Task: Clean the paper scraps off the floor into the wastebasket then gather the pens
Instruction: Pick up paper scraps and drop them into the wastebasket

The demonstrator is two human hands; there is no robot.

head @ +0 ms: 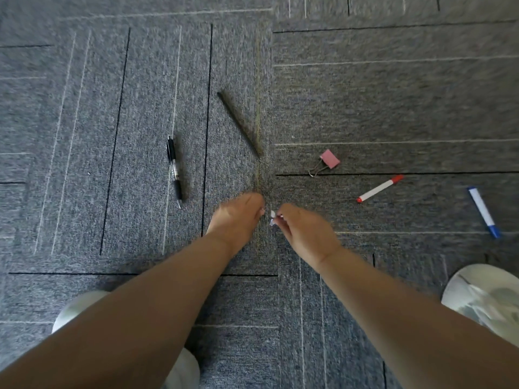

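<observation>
A small paper scrap is pinched in the fingers of the right hand just above the carpet, beside the loosely curled left hand (its hold cannot be told), and could be dropped if the thin pinch slackens.

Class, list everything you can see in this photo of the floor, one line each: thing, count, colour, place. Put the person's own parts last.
Carpet: one, grey with thin lines, fills the view.
Click pen: one, black and clear, left of centre.
Pencil-like stick: one, dark, upper centre, lying diagonally.
Binder clip: one, pink, right of centre.
Red marker: one, white with red cap, right.
Blue marker: one, white with blue ends, far right.
Paper scrap: one, white, pinched in right fingertips.
Wastebasket: one, plastic-lined, lower right edge.
Left hand: one, centre.
Right hand: one, centre.
</observation>
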